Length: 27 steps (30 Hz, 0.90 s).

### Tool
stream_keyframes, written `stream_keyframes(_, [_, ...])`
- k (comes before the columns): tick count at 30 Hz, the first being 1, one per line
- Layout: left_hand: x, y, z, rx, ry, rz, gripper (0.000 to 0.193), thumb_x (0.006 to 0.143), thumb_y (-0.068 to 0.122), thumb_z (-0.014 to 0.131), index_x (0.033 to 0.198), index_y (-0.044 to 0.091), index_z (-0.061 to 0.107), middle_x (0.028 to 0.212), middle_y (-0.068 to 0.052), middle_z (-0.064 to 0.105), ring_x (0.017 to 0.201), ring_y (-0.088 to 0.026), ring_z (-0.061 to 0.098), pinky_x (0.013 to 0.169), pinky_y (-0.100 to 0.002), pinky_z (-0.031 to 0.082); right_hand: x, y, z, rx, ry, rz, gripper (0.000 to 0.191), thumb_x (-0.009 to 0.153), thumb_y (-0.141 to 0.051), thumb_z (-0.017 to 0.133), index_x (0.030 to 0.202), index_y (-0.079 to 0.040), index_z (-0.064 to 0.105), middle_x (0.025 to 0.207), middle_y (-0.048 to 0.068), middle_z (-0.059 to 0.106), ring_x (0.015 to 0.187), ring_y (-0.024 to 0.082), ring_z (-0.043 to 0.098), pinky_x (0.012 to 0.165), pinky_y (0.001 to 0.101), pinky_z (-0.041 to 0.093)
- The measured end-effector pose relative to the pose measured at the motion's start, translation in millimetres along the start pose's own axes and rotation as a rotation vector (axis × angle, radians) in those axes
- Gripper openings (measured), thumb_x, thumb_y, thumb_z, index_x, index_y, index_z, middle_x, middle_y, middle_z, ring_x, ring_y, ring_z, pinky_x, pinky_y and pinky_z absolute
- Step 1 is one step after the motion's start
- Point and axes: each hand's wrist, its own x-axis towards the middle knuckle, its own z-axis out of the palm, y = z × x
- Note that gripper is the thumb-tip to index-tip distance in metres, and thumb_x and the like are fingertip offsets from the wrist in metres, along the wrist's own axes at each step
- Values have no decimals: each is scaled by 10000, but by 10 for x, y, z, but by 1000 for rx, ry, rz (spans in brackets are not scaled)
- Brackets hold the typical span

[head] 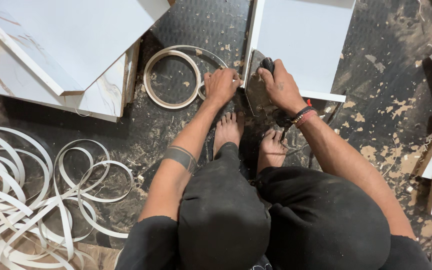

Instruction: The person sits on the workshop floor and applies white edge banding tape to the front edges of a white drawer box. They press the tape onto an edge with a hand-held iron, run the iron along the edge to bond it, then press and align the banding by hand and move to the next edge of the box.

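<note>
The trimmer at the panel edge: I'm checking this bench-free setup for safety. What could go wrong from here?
1. The left hand rests right beside the trimmer that the right hand grips; a slip could catch its fingers.
2. Bare feet sit just below the tool, so a dropped trimmer may hit them.
3. Loose strips and the coil lie on the floor, possibly snagging a foot.

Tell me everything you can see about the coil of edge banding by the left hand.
The coil of edge banding is a thin, pale, plastic-looking strip wound into a loose ring. It lies flat on the dark, dusty floor beside the marble-patterned boards. Its free end runs toward the left hand, which seems to grip it.
</note>
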Motion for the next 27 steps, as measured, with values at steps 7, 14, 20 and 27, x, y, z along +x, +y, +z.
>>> stream_keyframes(7, [-9, -8, 26, -11, -16, -28, 151, 846, 289, 757, 909, 156, 791, 941, -81, 769, 995, -283, 699, 905, -478, 378, 1, -2, 13, -14, 8, -11, 440, 1077, -423, 555, 1080, 8, 465, 835, 267, 662, 790, 454, 667, 701, 515, 501])
stream_keyframes(14, [-8, 14, 0, -2, 39, 26, 152, 818, 253, 753, 888, 123, 789, 914, -113, 766, 960, -301, 705, 895, -484, 395, 5, 7, 12, -13, 3, -3, 431, 1070, -416, 550, 1078, 7, 465, 834, 269, 665, 790, 462, 672, 701, 524, 501])
stream_keyframes(20, [-142, 172, -48, -10, 90, 151, 141, 884, 217, 707, 914, 99, 778, 900, -117, 744, 947, -293, 687, 939, -472, 402, 27, 70, 40, -17, 18, -25, 439, 1070, -416, 560, 1085, 12, 463, 854, 290, 666, 825, 493, 663, 719, 534, 499])
stream_keyframes(27, [-323, 206, -115, 85, 220, 329, 139, 910, 158, 675, 995, 75, 747, 942, -101, 724, 946, -277, 660, 983, -513, 366, 33, 84, 39, -10, 18, -7, 448, 1056, -439, 552, 1100, -1, 473, 873, 296, 672, 845, 504, 660, 731, 543, 496])
